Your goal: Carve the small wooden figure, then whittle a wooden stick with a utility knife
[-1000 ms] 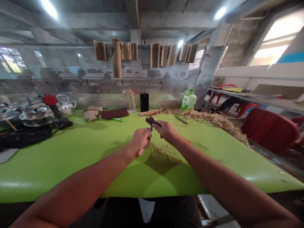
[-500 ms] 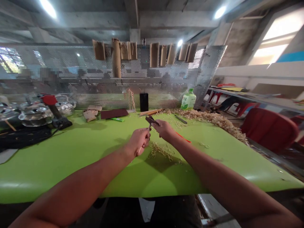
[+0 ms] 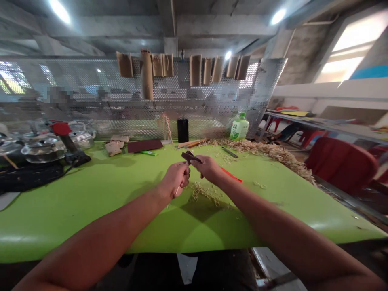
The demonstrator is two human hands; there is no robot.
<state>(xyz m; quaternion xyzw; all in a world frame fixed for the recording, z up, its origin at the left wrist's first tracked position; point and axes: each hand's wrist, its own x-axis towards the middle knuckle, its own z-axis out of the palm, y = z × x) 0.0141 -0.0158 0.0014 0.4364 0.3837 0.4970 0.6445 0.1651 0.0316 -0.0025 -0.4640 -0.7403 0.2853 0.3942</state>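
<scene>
My left hand is closed round a thin pale wooden stick, whose lower end pokes out below the fist. My right hand is closed on a dark-handled carving knife, held at the stick's upper end just above the left fist. Both hands hover over the green table, above a small heap of curled wood shavings. A thin red strip lies on the table just right of my right wrist.
A long drift of shavings runs along the far right edge. At the back stand a green bottle, a black box, a dark sheet and wood pieces. A red-topped tool sits left; a red chair right.
The knife in my right hand has shifted slightly left along the stick's tip, toward my left fist. Both hands stay in about the same place over the shavings.
</scene>
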